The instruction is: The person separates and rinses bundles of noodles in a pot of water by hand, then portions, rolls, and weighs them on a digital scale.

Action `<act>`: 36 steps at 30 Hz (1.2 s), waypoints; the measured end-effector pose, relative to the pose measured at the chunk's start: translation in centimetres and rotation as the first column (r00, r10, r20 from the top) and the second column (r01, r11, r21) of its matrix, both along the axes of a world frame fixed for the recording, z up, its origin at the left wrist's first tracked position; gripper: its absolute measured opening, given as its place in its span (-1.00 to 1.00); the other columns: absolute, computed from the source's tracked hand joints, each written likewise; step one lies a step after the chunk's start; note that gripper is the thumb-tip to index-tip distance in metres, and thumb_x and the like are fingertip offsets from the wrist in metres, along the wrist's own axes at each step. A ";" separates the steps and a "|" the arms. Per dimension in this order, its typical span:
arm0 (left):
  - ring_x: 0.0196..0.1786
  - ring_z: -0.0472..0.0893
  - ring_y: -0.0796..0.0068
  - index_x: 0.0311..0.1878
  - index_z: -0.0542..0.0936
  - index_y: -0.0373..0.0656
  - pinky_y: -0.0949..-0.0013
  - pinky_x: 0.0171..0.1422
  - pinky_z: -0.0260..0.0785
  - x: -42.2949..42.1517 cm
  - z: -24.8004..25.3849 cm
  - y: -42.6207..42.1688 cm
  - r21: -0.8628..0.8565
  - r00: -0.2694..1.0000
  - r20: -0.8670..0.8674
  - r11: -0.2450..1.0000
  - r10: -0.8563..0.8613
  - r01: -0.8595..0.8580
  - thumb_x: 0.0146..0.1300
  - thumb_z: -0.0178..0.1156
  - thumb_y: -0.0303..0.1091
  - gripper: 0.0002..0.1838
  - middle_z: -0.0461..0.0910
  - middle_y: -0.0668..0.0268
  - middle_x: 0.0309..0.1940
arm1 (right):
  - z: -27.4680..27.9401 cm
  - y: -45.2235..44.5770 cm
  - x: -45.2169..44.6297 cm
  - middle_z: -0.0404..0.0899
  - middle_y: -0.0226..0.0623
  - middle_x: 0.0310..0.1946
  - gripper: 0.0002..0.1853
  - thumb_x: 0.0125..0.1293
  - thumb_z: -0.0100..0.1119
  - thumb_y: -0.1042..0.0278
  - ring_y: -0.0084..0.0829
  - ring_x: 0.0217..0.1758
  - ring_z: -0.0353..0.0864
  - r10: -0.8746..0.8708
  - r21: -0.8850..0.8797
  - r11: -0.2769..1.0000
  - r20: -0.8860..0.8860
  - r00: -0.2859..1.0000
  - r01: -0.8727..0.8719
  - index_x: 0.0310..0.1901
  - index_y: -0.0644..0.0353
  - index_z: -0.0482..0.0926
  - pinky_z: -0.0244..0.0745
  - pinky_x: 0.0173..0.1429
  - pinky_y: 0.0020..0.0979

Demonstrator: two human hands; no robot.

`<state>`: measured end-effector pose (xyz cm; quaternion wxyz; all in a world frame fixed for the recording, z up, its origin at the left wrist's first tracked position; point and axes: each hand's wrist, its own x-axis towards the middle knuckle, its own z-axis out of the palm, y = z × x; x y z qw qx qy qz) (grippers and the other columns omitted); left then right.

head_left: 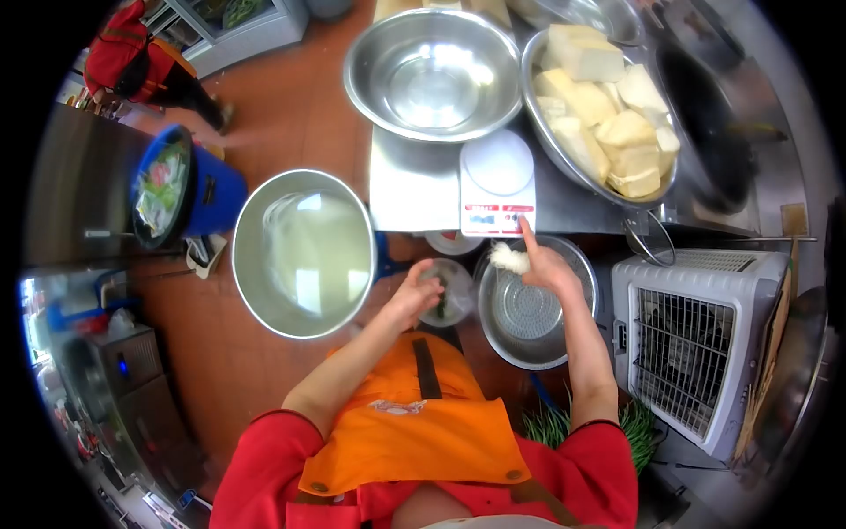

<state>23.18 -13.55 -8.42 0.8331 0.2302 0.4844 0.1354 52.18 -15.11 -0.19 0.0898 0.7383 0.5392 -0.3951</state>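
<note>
My right hand has its index finger stretched to the button panel of a white kitchen scale. Its other fingers are curled round a tuft of white, stringy material, whose exact kind I cannot make out. Lower and to the left, my left hand has its fingers curled at the left side of a clear plastic bowl, seemingly gripping it. Something dark green shows near those fingertips. The scale's round plate carries nothing. A perforated metal colander sits in a basin below my right hand.
On the steel counter stand a wide metal bowl and a basin heaped with pale yellow blocks. A large pot of cloudy liquid is left, beyond it a blue bin. A grey crate stands right. Another person is far left.
</note>
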 end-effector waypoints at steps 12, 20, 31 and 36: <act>0.18 0.46 0.33 0.41 0.10 0.06 0.31 0.24 0.32 -1.7 0.8 -1.2 -0.012 1.000 -0.004 1.000 -0.017 0.017 0.34 0.17 -0.32 -0.36 0.31 0.17 0.21 | -0.5 -1.9 0.5 0.59 0.09 -0.19 0.17 -0.13 0.29 0.56 0.09 -0.08 0.58 -0.021 0.181 0.983 -0.063 0.998 0.032 0.48 -0.19 -0.24 0.44 0.02 -0.07; 0.17 0.47 0.33 0.38 0.14 0.03 0.33 0.21 0.35 -2.3 0.2 -1.6 -0.036 1.000 -0.005 0.999 -0.004 0.004 0.33 0.17 -0.36 -0.39 0.34 0.20 0.18 | 1.9 -3.3 0.1 0.59 0.04 -0.18 0.10 -0.14 0.27 0.54 0.07 -0.05 0.57 -0.044 0.251 0.962 -0.237 0.971 0.105 0.47 -0.11 -0.10 0.43 0.03 -0.11; 0.09 0.52 0.36 0.38 0.15 0.04 0.36 0.13 0.40 -2.8 0.6 -1.8 -0.049 1.000 -0.030 0.999 -0.008 0.006 0.33 0.12 -0.43 -0.41 0.44 0.21 0.07 | 6.6 6.3 1.1 0.57 0.04 -0.14 -0.02 -0.14 0.25 0.54 0.06 -0.03 0.53 0.135 0.593 0.804 -0.118 0.984 -0.039 0.41 -0.02 0.07 0.42 0.05 -0.12; 0.02 0.55 0.38 0.37 0.17 0.02 0.40 0.09 0.43 -3.7 1.4 -2.1 -0.037 0.999 -0.030 0.999 0.027 -0.028 0.33 0.10 -0.45 -0.43 0.47 0.20 0.05 | 5.0 10.9 0.9 0.58 0.02 -0.19 -0.24 -0.10 0.23 0.54 0.05 -0.06 0.53 0.180 0.637 0.767 -0.104 0.978 -0.074 0.24 0.03 0.25 0.41 0.01 -0.08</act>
